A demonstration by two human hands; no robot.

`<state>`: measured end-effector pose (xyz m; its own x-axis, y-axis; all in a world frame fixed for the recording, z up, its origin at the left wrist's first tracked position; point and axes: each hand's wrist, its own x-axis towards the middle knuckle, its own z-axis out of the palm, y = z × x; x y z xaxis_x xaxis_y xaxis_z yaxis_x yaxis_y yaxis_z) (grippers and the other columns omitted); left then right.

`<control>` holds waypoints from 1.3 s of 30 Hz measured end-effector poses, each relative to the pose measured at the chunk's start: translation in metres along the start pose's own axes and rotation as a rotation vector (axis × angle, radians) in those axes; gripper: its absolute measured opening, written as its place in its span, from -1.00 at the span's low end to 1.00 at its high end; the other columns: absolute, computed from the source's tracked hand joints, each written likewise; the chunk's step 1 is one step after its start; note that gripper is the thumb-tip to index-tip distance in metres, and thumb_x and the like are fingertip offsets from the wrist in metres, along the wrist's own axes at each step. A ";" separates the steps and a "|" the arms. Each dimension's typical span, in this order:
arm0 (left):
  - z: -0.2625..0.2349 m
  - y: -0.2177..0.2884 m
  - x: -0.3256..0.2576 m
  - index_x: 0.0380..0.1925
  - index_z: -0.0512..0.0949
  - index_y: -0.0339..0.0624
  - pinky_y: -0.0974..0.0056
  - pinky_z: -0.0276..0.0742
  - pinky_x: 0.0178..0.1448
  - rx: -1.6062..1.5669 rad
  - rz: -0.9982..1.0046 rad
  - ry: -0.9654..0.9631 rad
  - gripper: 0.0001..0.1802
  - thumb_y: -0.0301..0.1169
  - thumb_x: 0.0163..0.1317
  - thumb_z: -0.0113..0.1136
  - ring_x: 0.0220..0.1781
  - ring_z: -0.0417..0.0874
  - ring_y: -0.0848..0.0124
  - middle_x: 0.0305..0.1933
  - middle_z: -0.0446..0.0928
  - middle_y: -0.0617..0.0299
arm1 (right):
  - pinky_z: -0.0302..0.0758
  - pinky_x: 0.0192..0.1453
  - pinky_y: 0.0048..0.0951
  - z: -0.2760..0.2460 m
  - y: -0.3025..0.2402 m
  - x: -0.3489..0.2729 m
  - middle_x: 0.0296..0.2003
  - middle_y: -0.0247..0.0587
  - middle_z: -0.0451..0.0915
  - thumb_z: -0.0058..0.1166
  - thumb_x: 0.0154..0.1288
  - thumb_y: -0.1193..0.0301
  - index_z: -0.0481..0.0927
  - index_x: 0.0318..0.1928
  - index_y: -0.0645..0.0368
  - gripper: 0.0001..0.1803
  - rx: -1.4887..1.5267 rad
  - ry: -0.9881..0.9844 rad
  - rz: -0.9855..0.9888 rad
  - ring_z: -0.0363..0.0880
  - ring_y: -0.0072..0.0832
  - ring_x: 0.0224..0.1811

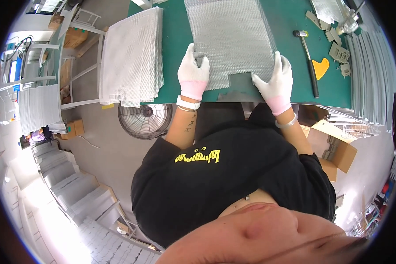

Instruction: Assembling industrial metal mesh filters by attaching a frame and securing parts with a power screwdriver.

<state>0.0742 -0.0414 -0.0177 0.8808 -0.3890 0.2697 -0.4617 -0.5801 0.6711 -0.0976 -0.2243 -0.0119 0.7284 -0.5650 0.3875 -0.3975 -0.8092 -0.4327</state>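
A silvery metal mesh sheet [233, 42] lies on the green table top [174, 48], with a rectangular notch in its near edge. My left hand [192, 72], in a white glove with a pink cuff, holds the sheet's left edge near the close corner, thumb over the mesh. At the opposite side my right hand [277, 83], gloved the same way, grips the right edge, its thumb beside the notch. The undersides of both grips are hidden. A dark flat piece [237, 96] shows at the table's near edge, below the notch.
Stacked mesh sheets [130, 57] stand left, overhanging the table's near edge. Right of my hands lie a black-handled hammer [310, 64], a yellow scraper-like piece [320, 68] and several grey parts [339, 53]. Below are a round floor fan [145, 119] and an open cardboard box [345, 156].
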 end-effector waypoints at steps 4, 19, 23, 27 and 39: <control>0.002 -0.003 -0.001 0.28 0.38 -0.41 0.35 0.57 -0.23 0.026 -0.013 -0.012 -0.35 -0.36 0.20 0.24 -0.45 0.62 0.47 -0.13 0.71 0.15 | 0.50 0.16 -0.10 0.004 -0.004 -0.002 0.19 0.22 0.41 0.49 -0.09 0.11 0.28 0.37 0.23 0.03 -0.058 -0.008 0.014 0.48 0.04 0.11; 0.008 -0.011 -0.001 0.29 0.37 -0.43 0.14 0.55 0.17 0.195 0.008 -0.083 -0.34 -0.28 0.25 0.19 -0.02 0.65 0.06 0.07 0.58 -0.13 | 0.46 0.15 -0.07 0.008 0.005 -0.004 0.18 0.15 0.44 0.38 0.00 -0.09 0.46 0.26 0.12 -0.12 -0.220 -0.116 -0.021 0.47 0.00 0.14; 0.007 -0.006 0.003 0.29 0.38 -0.32 0.08 0.58 0.08 0.164 -0.057 -0.130 -0.36 -0.30 0.23 0.24 0.00 0.60 -0.01 0.09 0.51 -0.10 | 0.45 0.15 -0.04 0.000 0.011 -0.002 0.21 0.10 0.42 0.32 0.07 -0.09 0.53 0.20 0.10 -0.24 -0.243 -0.166 -0.038 0.46 -0.02 0.16; -0.003 -0.009 0.007 0.25 0.51 0.04 -0.13 0.37 0.31 0.406 0.158 -0.107 -0.41 -0.27 0.14 0.25 0.30 0.40 -0.10 0.39 0.31 -0.11 | 0.47 0.16 -0.08 -0.018 0.038 0.018 0.15 0.08 0.48 0.27 0.14 -0.04 0.60 0.15 0.11 -0.34 -0.165 -0.200 -0.106 0.50 -0.03 0.12; -0.016 -0.001 0.009 0.18 0.54 -0.16 -0.19 -0.02 0.54 0.365 0.304 0.007 -0.39 -0.13 0.15 0.32 0.50 0.12 -0.26 0.51 0.07 -0.31 | 0.41 0.36 -0.09 -0.015 0.279 0.314 0.19 0.12 0.56 0.14 0.07 -0.33 0.45 0.34 0.07 -0.04 -0.429 -0.402 0.506 0.48 0.04 0.30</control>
<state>0.0840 -0.0331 -0.0052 0.7003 -0.5761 0.4217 -0.7041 -0.6546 0.2750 0.0118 -0.6295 0.0014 0.5149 -0.8467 -0.1340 -0.8572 -0.5064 -0.0938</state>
